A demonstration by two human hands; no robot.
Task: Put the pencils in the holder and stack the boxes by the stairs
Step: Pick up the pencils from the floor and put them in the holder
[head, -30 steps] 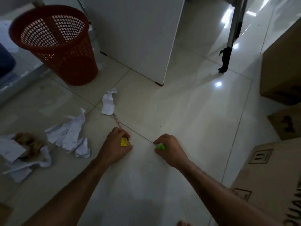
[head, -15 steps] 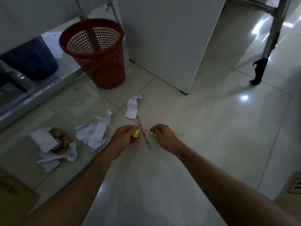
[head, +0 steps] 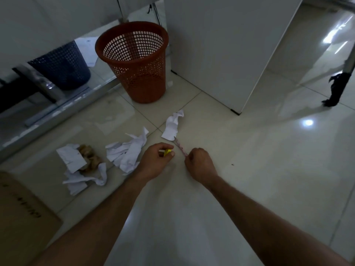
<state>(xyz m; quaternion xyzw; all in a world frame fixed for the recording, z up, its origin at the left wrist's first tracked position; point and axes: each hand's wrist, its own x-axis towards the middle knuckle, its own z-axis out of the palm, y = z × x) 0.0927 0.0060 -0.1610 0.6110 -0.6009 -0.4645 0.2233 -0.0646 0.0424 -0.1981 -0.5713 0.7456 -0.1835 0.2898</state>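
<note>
Both our hands reach down to the tiled floor point(head: 269, 169), arms stretched forward and bare to the elbow. Our left hand point(head: 155, 160) has its fingers curled around a small yellow object point(head: 167, 152), pinched between thumb and fingertips; we cannot tell what the object is. Our right hand point(head: 199, 162) is curled knuckles-up, fingers closing on the near end of a pink pencil point(head: 180, 147) that lies on the floor between the two hands. The pencil's far end touches one crumpled white paper point(head: 172, 125).

Writing: dark print runs along the cardboard box point(head: 21, 217) at lower left, but it is too blurred to read. Faint lines show on some papers, also unreadable.

Counting: we see one pencil, one cardboard box, and two mesh waste baskets, one orange point(head: 134, 60) standing upright on the floor and one dark blue point(head: 61, 64) behind a glass panel to its left. Crumpled white paper lies in three groups: the single piece by the pencil, a bunch point(head: 126, 152) just left of our left hand, and a pile point(head: 76, 169) farther left mixed with a brownish wad point(head: 89, 156).
</note>
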